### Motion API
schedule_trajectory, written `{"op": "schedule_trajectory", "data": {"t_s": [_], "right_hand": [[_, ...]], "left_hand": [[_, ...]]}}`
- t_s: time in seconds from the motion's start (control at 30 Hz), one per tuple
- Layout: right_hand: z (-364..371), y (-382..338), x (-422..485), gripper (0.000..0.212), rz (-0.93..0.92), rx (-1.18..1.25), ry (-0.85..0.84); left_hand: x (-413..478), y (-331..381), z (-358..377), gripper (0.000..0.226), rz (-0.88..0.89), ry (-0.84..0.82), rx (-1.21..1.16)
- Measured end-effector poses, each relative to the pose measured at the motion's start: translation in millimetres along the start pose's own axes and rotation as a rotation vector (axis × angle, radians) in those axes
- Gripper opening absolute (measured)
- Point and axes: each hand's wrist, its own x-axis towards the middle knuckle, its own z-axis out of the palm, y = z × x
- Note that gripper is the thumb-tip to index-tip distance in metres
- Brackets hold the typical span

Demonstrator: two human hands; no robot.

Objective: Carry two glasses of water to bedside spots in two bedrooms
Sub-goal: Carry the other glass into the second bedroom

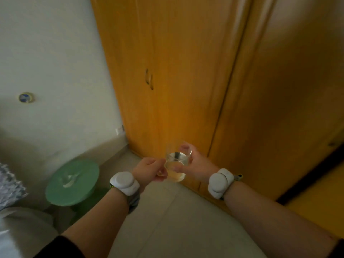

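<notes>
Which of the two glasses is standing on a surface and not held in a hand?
The glass on the green stool at lower left; the other glass is held by the right hand.

1. Clear, glossy glass (177, 162) is seen.
2. Orange-brown wood with a smooth sheen is shown by the wardrobe (176, 71).
3. The green stool (72, 183) top appears smooth.
4. Pale floor (176, 220) tiles look matt.
</notes>
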Motion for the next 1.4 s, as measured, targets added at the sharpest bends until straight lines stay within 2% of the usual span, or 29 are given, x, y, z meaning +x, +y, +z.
{"op": "schedule_trajectory", "data": {"t_s": [0.1, 0.23, 0.37, 0.43, 0.57, 0.83, 0.9, 1.03, 1.17, 1.4], "right_hand": [[-48.2, 19.3, -49.7, 0.085, 0.047, -0.001, 0.138], [-85.2, 31.3, -91.3, 0.092, 0.09, -0.025, 0.268], [-119.1, 51.2, -134.4, 0.094, 0.162, -0.003, 0.469], [-127.9, 55.1, -147.0, 0.095, 0.196, 0.003, 0.509], [-148.9, 68.8, -180.5, 0.099, 0.297, 0.008, 0.688], [-154.8, 103.1, -261.7, 0.09, 0.452, 0.094, 1.109], [-155.9, 106.4, -276.8, 0.089, 0.463, 0.107, 1.157], [-158.8, 119.1, -328.1, 0.072, 0.499, 0.13, 1.294], [-167.1, 138.0, -383.6, 0.072, 0.524, 0.141, 1.394], [-207.1, 181.4, -488.3, 0.07, 0.552, 0.118, 1.44]], "left_hand": [[-7.3, 17.5, 61.9, 0.036, 0.011, -0.138, -0.002], [-5.3, 26.6, 116.2, 0.049, 0.038, -0.265, -0.032], [-0.9, 45.0, 174.4, 0.045, 0.072, -0.475, 0.095], [-0.3, 51.1, 190.8, 0.042, 0.098, -0.515, 0.122], [-5.2, 66.3, 235.7, 0.035, 0.222, -0.713, 0.277], [-31.7, 67.7, 328.5, 0.028, 0.24, -1.108, 0.404], [-37.3, 65.6, 344.6, 0.026, 0.278, -1.144, 0.415], [-63.3, 57.3, 392.3, 0.029, 0.348, -1.291, 0.473], [-100.2, 50.7, 443.9, 0.035, 0.454, -1.381, 0.548], [-173.5, 40.0, 545.6, 0.035, 0.508, -1.433, 0.636]]}}
